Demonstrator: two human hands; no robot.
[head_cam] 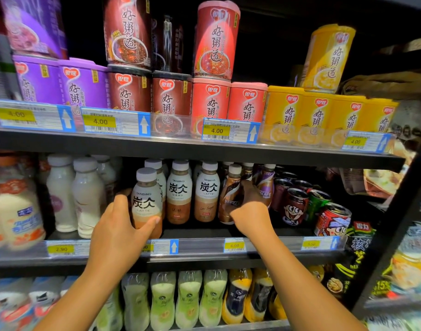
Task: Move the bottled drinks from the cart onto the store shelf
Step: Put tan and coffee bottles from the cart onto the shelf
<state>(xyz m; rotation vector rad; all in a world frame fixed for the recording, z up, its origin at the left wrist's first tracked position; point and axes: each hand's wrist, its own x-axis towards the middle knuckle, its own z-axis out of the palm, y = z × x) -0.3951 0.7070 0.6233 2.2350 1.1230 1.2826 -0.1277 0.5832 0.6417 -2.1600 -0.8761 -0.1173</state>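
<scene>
the left hand [117, 224] curls round a tanbing latte bottle [146, 201], upright at the front of the middle shelf [204, 232], near the frame's centre. at its three o'clock the right hand [249, 211] grips a brown nescafe bottle [229, 199], tilted, beside more tanbing bottles [192, 192]. porridge cans [212, 101] stand at twelve o'clock.

The left hand [120, 231] gripped a latte bottle [146, 201] at the front of the middle shelf [204, 255], thumb across its lower label. The right hand [249, 211] held a brown coffee bottle [229, 194] upright on the same shelf, fingers curled round its body. Two more latte bottles [192, 192] stood between them. White milk bottles [73, 194] stood to the left, small cans [307, 204] to the right. Porridge tins [212, 101] filled the shelf above.
</scene>
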